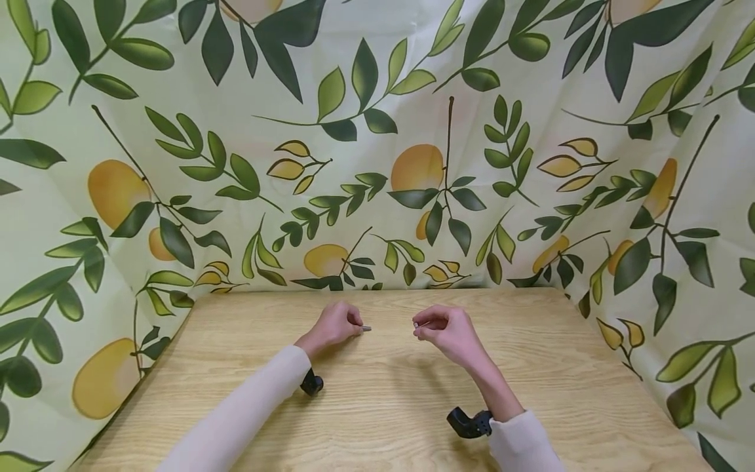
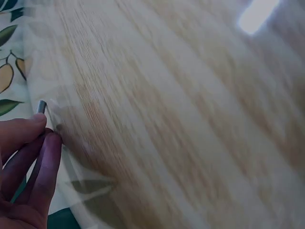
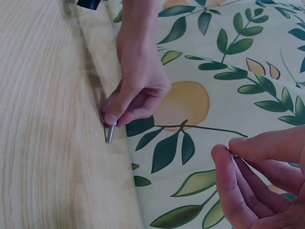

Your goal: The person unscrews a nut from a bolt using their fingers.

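Over the far half of the table, my left hand [image 1: 337, 326] pinches a short, smooth silver metal rod [image 1: 366, 328] between thumb and fingertips. One end of the rod [image 3: 110, 134] sticks out past the fingers toward the right hand, close over the wood in the right wrist view. Across a gap, my right hand [image 1: 447, 331] pinches a tiny shiny metal piece [image 1: 415, 324] at its fingertips. Most of that piece is hidden by thumb and forefinger, and I cannot tell its kind. The two held things are apart.
A light wood-grain table [image 1: 366, 406] lies under both hands. Behind it and at both sides hangs a cloth [image 1: 354, 151] printed with leaves and orange fruit, reaching down to the table's back edge. Black wrist cameras [image 1: 468, 423] sit below both wrists.
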Demonstrator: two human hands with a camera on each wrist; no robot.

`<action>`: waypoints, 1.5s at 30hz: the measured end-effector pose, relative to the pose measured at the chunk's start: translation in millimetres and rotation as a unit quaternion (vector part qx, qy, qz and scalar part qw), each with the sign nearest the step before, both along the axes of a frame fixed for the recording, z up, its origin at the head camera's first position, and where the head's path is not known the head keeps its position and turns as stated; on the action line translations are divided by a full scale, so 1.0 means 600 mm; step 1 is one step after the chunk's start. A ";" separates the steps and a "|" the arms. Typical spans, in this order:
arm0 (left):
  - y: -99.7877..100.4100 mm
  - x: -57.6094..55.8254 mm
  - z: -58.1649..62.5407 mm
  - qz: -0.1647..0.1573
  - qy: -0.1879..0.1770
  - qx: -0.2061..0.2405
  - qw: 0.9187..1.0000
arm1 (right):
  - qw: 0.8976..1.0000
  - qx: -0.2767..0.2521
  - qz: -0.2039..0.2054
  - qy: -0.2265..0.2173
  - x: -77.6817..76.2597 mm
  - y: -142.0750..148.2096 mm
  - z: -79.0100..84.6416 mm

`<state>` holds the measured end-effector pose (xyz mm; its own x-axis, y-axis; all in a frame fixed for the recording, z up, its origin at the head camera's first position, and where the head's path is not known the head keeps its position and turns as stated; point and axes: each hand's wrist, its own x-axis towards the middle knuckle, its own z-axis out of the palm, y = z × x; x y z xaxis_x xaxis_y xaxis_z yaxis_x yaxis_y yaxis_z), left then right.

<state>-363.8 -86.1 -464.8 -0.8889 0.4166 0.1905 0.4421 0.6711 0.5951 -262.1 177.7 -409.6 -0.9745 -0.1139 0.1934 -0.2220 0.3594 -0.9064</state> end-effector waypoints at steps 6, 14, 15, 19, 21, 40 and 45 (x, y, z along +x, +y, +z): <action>0.001 0.000 0.007 -0.012 0.006 -0.051 0.999 | 1.000 0.018 -0.005 0.004 -0.003 -0.003 -0.004; -0.001 0.001 -0.001 -0.028 0.030 -0.074 0.996 | 0.997 0.070 -0.011 0.022 -0.019 -0.028 -0.017; -0.001 0.001 -0.001 -0.026 0.030 -0.073 0.997 | 0.996 0.086 -0.013 0.027 -0.028 -0.033 -0.019; -0.005 0.002 0.002 -0.012 0.025 -0.067 0.997 | 0.985 0.168 0.005 0.046 -0.075 -0.058 -0.034; -0.008 0.002 0.002 -0.006 0.019 -0.066 0.998 | 0.974 0.218 0.028 0.049 -0.100 -0.069 -0.045; -0.001 0.010 -0.002 0.002 -0.005 -0.056 0.998 | 0.915 0.392 0.083 0.045 -0.165 -0.092 -0.083; -0.022 0.018 0.008 0.028 -0.029 -0.057 0.998 | 0.932 0.353 0.079 0.012 -0.164 -0.044 -0.057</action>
<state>-353.1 -99.5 -459.8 -0.9199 0.3812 0.0923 0.3683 0.7586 0.5374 -360.3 151.1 -444.1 -0.9307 -0.3638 0.0375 -0.3407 0.8253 -0.4503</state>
